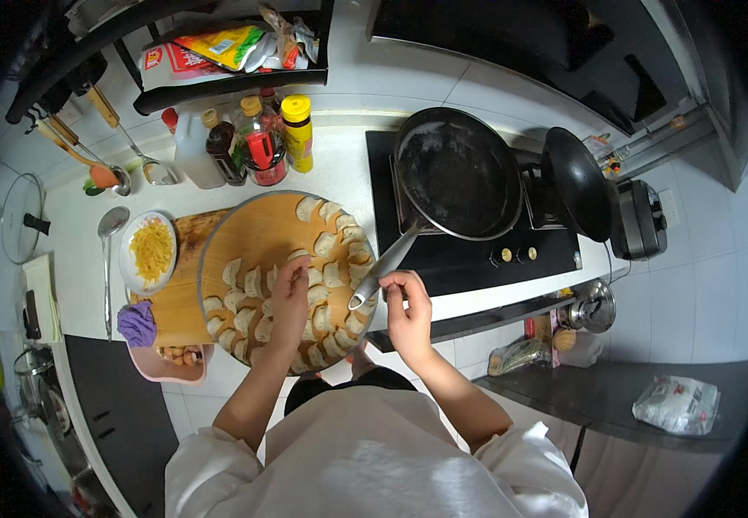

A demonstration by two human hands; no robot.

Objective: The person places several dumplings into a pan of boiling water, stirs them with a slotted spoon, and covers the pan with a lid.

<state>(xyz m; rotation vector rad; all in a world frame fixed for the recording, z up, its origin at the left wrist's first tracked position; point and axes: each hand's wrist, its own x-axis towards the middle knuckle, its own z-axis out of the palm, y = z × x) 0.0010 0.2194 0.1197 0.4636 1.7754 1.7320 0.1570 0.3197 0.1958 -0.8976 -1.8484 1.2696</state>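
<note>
- Left hand [289, 299] over the middle of the board, fingertips right at one dumpling [298, 255]; seen edge-on, can't tell if pinched or just touching
- Right hand [408, 323] by the pan handle [389, 262], fingers curled, no item visible in it; can't tell if grasping anything or touching the handle
- Dumplings [332, 275] in loose rows on the round board [249, 231], mostly centre and right
- Step, my read: dumplings being placed or picked on the board; next move likely calls for a light pinch, no squashing neighbours
- In the way: handle juts over the board's right edge, could get knocked
- Left side: purple cloth [137, 324], plate [125, 252] of yellow shreds [153, 247], long spoon [108, 274]
- Beyond: frying pan [457, 173] on black cooktop [469, 269], no food seen in it; second pan [575, 186] to its right
- Back: bottles [263, 151] by the wall
</note>
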